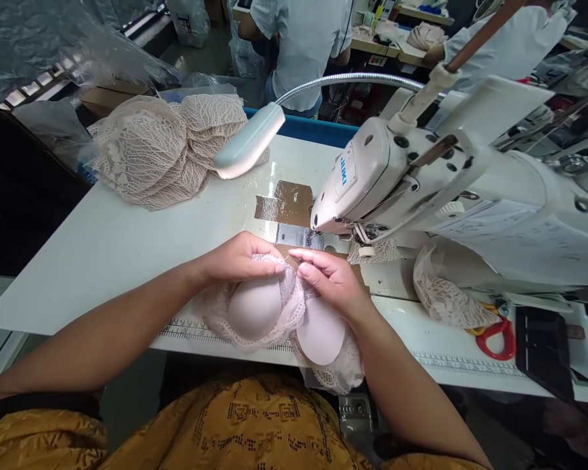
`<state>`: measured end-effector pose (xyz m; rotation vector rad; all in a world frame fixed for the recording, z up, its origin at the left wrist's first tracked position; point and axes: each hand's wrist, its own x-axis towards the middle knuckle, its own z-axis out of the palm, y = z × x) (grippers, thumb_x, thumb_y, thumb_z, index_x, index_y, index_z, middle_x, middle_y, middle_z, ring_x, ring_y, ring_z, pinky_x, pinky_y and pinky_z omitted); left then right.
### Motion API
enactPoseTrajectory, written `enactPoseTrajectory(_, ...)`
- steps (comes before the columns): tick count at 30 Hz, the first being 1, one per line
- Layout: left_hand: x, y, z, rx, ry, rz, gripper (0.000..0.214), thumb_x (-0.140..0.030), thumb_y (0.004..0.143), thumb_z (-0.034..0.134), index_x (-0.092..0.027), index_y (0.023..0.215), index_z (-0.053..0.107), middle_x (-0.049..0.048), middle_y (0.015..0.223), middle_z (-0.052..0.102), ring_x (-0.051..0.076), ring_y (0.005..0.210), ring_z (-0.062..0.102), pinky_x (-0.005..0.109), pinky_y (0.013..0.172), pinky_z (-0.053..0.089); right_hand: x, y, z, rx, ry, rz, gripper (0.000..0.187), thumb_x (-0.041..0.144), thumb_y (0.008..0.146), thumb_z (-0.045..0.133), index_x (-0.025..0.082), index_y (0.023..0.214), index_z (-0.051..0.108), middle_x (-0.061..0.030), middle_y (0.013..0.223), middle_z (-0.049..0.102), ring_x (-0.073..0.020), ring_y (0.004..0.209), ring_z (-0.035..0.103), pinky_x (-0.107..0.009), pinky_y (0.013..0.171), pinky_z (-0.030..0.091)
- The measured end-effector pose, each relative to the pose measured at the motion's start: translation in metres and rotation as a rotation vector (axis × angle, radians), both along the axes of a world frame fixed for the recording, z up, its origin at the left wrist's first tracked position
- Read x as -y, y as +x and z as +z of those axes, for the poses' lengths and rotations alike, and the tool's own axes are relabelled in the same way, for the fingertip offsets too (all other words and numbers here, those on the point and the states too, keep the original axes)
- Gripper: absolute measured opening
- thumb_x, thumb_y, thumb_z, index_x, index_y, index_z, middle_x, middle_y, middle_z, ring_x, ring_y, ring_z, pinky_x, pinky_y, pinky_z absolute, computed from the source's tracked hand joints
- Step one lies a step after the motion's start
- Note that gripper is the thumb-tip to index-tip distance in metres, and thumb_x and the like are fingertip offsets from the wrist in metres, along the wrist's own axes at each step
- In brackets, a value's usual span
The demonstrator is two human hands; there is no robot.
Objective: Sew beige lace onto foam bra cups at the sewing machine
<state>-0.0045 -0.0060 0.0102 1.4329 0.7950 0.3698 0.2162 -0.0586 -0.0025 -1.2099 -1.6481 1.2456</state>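
Observation:
A pale pink lace bra with two smooth moulded cups lies at the table's front edge, part of its lace hanging over. My left hand pinches the upper edge of the left cup's lace between thumb and fingers. On the other cup, my right hand is closed over the top edge, its thumb and index finger close together near the middle of the bra. Just beyond my fingertips are the needle plate and the head of a white sewing machine. The fabric under my palms is partly hidden.
A heap of beige lace pieces lies at the back left, beside a lamp on a bendy neck. Red-handled scissors, a lace scrap and a black phone-like object are at right. People in light shirts work beyond.

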Motion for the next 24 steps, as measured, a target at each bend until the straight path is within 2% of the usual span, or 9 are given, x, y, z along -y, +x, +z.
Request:
enactPoseTrajectory(2, -0.001, -0.001, -0.003, 0.006, -0.008, 0.007, 0.027, -0.038, 0.08, 0.071, -0.014, 0.092, 0.075, 0.0068, 0.091, 0.072, 0.017, 0.083, 0.064, 0.027, 0.074, 0.051, 0.0, -0.001, 0.004, -0.001, -0.001, 0.041, 0.032, 0.039, 0.086, 0.064, 0.022, 0.113, 0.068, -0.0058, 0.108, 0.071, -0.0202, 0.1, 0.065, -0.034, 0.087, 0.052)
enactPoseTrajectory(7, -0.001, 0.0, -0.007, -0.007, -0.025, 0.019, 0.03, -0.04, 0.076, 0.074, -0.012, 0.089, 0.075, 0.006, 0.084, 0.071, 0.016, 0.076, 0.062, 0.025, 0.067, 0.048, 0.001, -0.006, 0.005, 0.056, -0.002, 0.054, 0.024, 0.033, 0.084, 0.065, 0.02, 0.104, 0.068, -0.0021, 0.087, 0.07, -0.0156, 0.077, 0.064, -0.029, 0.069, 0.052)
enactPoseTrajectory(13, 0.001, 0.005, -0.003, -0.019, 0.013, -0.012, 0.027, -0.037, 0.076, 0.074, -0.011, 0.073, 0.071, -0.0003, 0.064, 0.059, 0.009, 0.059, 0.05, 0.019, 0.052, 0.037, 0.003, -0.012, 0.005, 0.112, 0.068, 0.0, 0.014, 0.031, 0.083, 0.065, 0.02, 0.091, 0.069, -0.0034, 0.088, 0.07, -0.017, 0.08, 0.064, -0.03, 0.072, 0.05)
enactPoseTrajectory(16, 0.001, 0.004, -0.002, -0.035, 0.02, -0.017, 0.027, -0.038, 0.077, 0.073, -0.011, 0.078, 0.072, 0.0008, 0.068, 0.061, 0.01, 0.061, 0.052, 0.019, 0.053, 0.039, 0.002, -0.014, 0.003, 0.13, 0.064, -0.026, 0.014, 0.032, 0.085, 0.063, 0.019, 0.086, 0.069, -0.0029, 0.083, 0.069, -0.0161, 0.076, 0.063, -0.029, 0.069, 0.049)
enactPoseTrajectory(19, -0.003, 0.0, -0.004, -0.03, 0.008, -0.033, 0.026, -0.039, 0.08, 0.07, -0.013, 0.085, 0.072, 0.003, 0.077, 0.066, 0.013, 0.068, 0.057, 0.021, 0.06, 0.045, 0.001, -0.008, 0.005, 0.095, -0.019, -0.039, 0.02, 0.038, 0.086, 0.061, 0.02, 0.092, 0.066, -0.0013, 0.077, 0.066, -0.0154, 0.071, 0.061, -0.028, 0.064, 0.048)
enactPoseTrajectory(21, -0.007, -0.004, -0.006, -0.05, 0.033, -0.058, 0.026, -0.039, 0.084, 0.066, -0.014, 0.086, 0.071, 0.004, 0.081, 0.067, 0.014, 0.072, 0.059, 0.023, 0.063, 0.046, 0.002, 0.004, 0.012, 0.164, -0.082, -0.044, 0.027, 0.043, 0.085, 0.062, 0.021, 0.101, 0.064, -0.0012, 0.077, 0.065, -0.0167, 0.07, 0.061, -0.029, 0.063, 0.048)
enactPoseTrajectory(24, -0.012, -0.012, -0.007, -0.141, 0.173, -0.066, 0.028, -0.039, 0.088, 0.058, -0.013, 0.084, 0.07, 0.006, 0.086, 0.068, 0.016, 0.077, 0.061, 0.025, 0.068, 0.046, 0.012, 0.029, 0.027, 0.452, -0.097, -0.087, 0.038, 0.048, 0.077, 0.069, 0.025, 0.107, 0.066, -0.0059, 0.096, 0.069, -0.024, 0.084, 0.065, -0.032, 0.067, 0.048)
